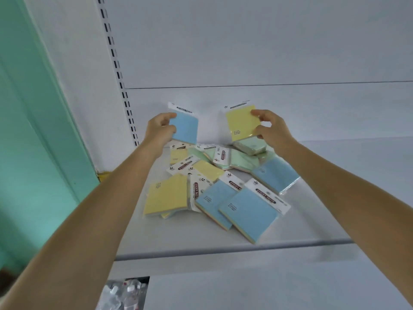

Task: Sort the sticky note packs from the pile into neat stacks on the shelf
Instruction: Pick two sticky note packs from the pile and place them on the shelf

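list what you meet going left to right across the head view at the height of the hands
teal wall → slotted rail → left hand → blue pack → yellow pack → right hand

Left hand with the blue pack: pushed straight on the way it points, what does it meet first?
Probably the white back panel, behind the left hand and its blue pack. Nothing shows between them; the pile lies lower. Depth is unclear.
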A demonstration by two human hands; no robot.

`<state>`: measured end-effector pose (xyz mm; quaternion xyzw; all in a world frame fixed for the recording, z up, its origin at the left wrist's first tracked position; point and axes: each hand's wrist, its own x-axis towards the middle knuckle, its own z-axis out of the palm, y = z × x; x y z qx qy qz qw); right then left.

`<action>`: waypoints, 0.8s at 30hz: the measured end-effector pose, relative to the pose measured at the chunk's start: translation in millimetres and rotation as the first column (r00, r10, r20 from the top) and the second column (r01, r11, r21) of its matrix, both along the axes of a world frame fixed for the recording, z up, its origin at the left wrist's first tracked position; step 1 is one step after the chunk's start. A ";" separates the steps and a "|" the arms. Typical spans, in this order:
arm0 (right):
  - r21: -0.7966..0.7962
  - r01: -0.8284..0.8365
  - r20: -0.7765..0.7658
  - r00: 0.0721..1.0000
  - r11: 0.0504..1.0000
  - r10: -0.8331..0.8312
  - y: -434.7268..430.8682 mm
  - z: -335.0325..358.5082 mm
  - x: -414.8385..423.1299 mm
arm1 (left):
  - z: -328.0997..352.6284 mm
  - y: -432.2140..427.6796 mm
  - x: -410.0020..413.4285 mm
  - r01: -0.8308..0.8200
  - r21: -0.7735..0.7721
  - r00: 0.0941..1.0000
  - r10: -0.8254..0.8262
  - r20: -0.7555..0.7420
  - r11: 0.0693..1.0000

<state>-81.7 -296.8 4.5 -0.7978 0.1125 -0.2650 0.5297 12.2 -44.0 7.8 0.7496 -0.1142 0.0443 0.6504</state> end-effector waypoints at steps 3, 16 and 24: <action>0.054 0.039 0.029 0.999 0.998 -0.041 -41.9 2.1 -34.6 | 6.9 -45.2 -21.6 0.090 -0.003 0.996 -0.090 0.016 0.996; 0.126 0.269 -0.006 0.963 0.955 -0.271 -292.1 -16.2 -263.5 | 6.3 -329.0 -177.3 0.323 0.065 0.946 -0.323 -0.009 0.944; 0.152 0.367 -0.038 0.930 0.918 -0.366 -416.0 -32.4 -332.7 | -12.1 -478.5 -249.7 0.434 0.091 0.900 -0.436 0.006 0.896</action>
